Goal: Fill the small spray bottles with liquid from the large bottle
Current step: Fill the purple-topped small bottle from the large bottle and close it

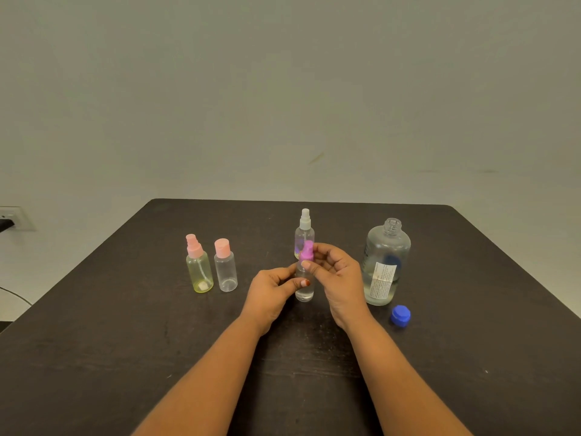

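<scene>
A blue cap (400, 314) is seen lying nearest on the desk (125, 341). Behind it, at the middle, the small bottle (304, 291) is held upright by the left grip (272, 291), and its purple spray top (306, 251) is pinched by the right grip (338, 275). It looks light and slippery, so it is best held round its middle. The large bottle (386, 262), left open beside them, looks heavy. A white-topped bottle (304, 228) is stood farthest back.

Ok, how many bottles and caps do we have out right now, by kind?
Small spray bottles: 3
Small flip-cap bottle: 1
Large open bottle: 1
Loose blue cap: 1
Total: 6
</scene>
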`<state>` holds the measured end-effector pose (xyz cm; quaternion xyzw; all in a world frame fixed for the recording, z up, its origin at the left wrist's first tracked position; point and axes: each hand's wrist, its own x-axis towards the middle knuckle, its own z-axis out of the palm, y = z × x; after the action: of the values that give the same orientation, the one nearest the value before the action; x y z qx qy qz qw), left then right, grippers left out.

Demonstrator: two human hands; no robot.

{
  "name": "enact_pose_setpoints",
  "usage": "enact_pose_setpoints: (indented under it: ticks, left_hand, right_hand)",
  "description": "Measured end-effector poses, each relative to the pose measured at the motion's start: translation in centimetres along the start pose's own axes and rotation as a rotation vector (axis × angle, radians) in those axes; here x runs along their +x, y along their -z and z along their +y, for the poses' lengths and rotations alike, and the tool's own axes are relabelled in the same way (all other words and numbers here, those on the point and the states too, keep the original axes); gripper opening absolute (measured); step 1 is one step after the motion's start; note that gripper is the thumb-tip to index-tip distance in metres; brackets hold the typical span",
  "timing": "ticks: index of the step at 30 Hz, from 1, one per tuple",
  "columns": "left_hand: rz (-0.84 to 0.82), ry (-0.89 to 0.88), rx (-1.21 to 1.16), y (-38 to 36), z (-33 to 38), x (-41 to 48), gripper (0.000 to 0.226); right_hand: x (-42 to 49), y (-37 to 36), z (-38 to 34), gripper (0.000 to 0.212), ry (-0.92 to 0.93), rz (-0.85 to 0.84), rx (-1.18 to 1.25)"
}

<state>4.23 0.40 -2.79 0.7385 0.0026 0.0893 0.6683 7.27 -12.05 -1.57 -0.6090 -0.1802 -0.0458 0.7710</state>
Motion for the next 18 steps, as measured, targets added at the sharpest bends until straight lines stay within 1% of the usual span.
enact_pose_setpoints:
  ticks: [4,9,18]
  left_hand:
    - [0.004,0.001,0.001,0.00,-0.04,0.02,0.024]
    - [0.003,-0.002,0.012,0.05,-0.11,0.04,0.029]
    - [-0.009,0.001,0.021,0.08,-0.03,0.06,0.029]
  right_hand:
    - [-0.18,0.03,-0.16,0.031,0.008,-0.017,0.023]
    - [-0.30,0.36,-0.24,0.030,0.014,-0.069,0.025]
    - [-0.15,0.23,-0.30,0.029,0.020,-0.018,-0.002]
